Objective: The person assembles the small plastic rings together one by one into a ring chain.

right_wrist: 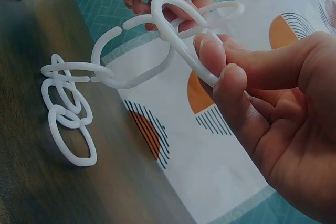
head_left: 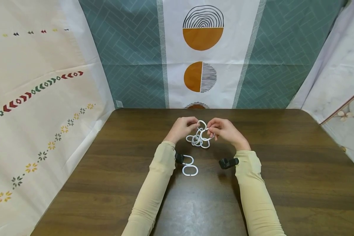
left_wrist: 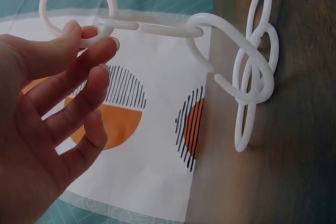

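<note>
White plastic curtain rings, C-shaped with a small gap in each, are linked in a chain on the table. My left hand pinches the end ring of the chain between thumb and fingertips, raised above the table. Opposite it, my right hand holds another ring between thumb and index finger, and this ring overlaps the left hand's ring in the right wrist view. From the left hand's ring the chain slopes down to several linked rings bunched on the wood.
Two loose white rings lie nearer on the brown table: one whole in view, the other partly covered by the left wrist camera. Another black wrist camera sits at the right sleeve. Patterned cloth hangs behind the table.
</note>
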`<state>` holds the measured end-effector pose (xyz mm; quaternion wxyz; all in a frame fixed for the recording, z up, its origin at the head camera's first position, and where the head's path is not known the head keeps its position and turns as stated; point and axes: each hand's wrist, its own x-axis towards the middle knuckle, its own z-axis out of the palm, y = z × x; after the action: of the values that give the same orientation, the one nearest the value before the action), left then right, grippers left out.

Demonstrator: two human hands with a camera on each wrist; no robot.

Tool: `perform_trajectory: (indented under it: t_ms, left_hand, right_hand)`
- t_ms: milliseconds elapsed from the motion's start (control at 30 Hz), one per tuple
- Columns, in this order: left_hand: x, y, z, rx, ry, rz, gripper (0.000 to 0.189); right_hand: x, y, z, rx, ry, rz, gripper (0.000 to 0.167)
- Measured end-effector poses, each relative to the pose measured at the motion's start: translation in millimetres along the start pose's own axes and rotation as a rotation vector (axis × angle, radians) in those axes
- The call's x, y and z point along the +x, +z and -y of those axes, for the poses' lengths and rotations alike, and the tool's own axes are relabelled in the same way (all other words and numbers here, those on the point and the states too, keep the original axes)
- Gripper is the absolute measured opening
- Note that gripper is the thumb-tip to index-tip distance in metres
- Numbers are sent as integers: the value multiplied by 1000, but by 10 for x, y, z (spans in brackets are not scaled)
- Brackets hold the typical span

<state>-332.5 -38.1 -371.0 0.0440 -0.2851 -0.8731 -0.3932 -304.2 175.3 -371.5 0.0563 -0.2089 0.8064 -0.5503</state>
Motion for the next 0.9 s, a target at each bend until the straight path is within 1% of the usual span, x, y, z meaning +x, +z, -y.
perform_trajectory:
  t_ms: [200,367,467,567,733,900]
  left_hand:
    - [-12,23,8,12,-3,25,17]
    - [-3,37,-9,47,15,86,14]
    - [1,34,-18,56,17,109,14]
    - [2,25,-17,64,19,107,14]
    - [1,15,0,69,28,87,15]
    - [-4,4,13,68,22,73,14]
  right_hand:
    - [-2,19,-16,15,29,1,12]
    - [9,20,-21,10,34,4,12]
    - [14,15,-10,-15,24,-14,12]
    - [12,10,14,-17,18,-60,13]
    - [-9,-12,71,24,6,-164,15]
    - [-37,-43,127,44,-22,-267,16]
